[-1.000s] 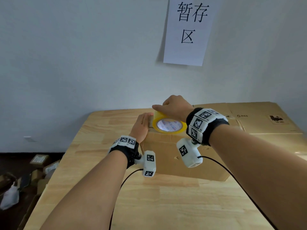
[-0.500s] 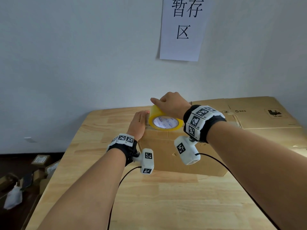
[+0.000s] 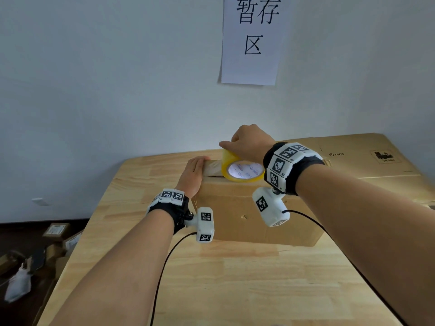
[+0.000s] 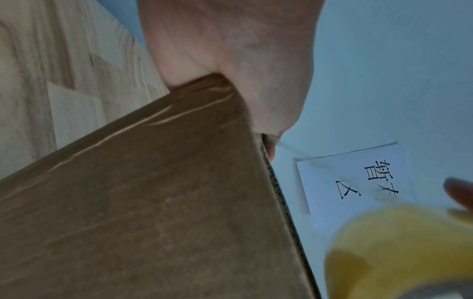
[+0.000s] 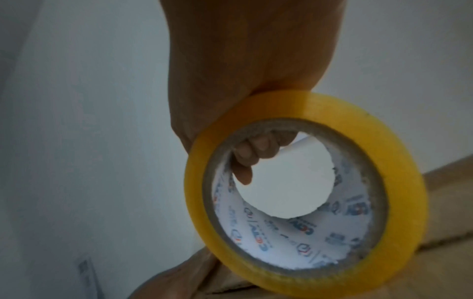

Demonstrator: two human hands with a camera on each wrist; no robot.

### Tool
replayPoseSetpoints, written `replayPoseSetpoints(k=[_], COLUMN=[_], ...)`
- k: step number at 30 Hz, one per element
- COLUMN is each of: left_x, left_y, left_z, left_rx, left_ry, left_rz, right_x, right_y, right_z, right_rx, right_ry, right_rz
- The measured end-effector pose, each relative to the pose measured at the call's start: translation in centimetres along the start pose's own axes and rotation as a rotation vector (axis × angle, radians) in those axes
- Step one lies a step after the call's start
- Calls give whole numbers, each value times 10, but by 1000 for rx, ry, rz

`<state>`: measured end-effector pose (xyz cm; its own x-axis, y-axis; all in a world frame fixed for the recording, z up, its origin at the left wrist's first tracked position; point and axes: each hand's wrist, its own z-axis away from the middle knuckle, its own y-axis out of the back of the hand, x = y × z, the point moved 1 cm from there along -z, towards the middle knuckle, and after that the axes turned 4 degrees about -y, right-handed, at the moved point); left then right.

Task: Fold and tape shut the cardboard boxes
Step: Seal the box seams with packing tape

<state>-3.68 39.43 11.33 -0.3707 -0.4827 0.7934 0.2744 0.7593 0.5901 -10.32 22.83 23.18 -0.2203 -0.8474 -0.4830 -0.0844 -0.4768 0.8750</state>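
Observation:
A brown cardboard box stands on the wooden table. My left hand lies flat with straight fingers over the box's top left edge, pressing there. My right hand grips a yellow tape roll, which stands on edge on the box top just right of the left hand. In the right wrist view fingers curl through the core of the tape roll. A shiny strip of tape lies between the roll and the left hand. The box side fills the left wrist view.
Flattened cardboard sheets lie stacked at the back right of the table. A paper sign hangs on the wall behind. Small boxes and a bag clutter the floor at the left. Cables run from both wrist cameras across the table.
The right hand has lifted and tilted the roll slightly, drawing it a little to the right of the left hand. The left hand stays pressed on the box edge.

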Motion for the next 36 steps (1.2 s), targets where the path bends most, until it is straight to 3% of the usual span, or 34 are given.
replayPoseSetpoints(k=[5,11,19,23,36], left_x=[-2,-4,-3,-3,1], left_y=[-1,-2,-3,-2,0], left_z=[-2,-3,-2,-1,-1], left_rx=[50,55,63,58,49], left_ry=[33,50,90,107,109], left_rz=[102,121,145,143,137], right_x=[-1,-3,16,23,18], right_y=[5,3,7,6,14], right_z=[3,4,3,7,13], right_rx=[-26,-9,-90,-18,44], right_ry=[-3,-17,-48,-69,-49], right_rz=[210,291,37,-75,352])
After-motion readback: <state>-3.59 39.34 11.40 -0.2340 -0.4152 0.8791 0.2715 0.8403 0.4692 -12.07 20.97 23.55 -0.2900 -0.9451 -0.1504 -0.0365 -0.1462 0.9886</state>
